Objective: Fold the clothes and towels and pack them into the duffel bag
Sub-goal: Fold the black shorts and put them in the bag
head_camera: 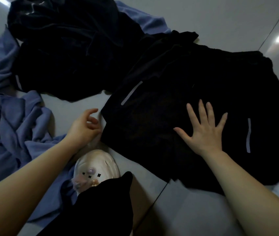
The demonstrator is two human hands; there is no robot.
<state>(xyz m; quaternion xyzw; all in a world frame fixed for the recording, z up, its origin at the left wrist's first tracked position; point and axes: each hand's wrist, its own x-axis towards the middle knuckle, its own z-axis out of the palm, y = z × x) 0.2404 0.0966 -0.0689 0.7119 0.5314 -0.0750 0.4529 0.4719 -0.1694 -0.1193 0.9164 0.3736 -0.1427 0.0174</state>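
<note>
- The black garment [195, 103] lies spread on the tiled floor [220, 23]; its folds are lost in the darkness
- A second dark heap [67, 48] covers part of the blue towel [12, 116], which runs off the frame's left edge
- Bare floor lies beyond the garment's far edge
- Right hand [203, 132] presses flat on the garment, fingers [209, 110] spread
- Left hand [84, 126] hovers beside the garment's near-left edge, its fingers loosely curled and holding nothing
- A pale shoe [98, 167] is near the left wrist

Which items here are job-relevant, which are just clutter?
Job:
black garment with reflective stripes, pressed flat by right hand
crumpled blue towel
dark heap of black clothes
left hand, at the garment's edge

Lying about:
pale clog shoe with charms
glossy grey tiled floor
</note>
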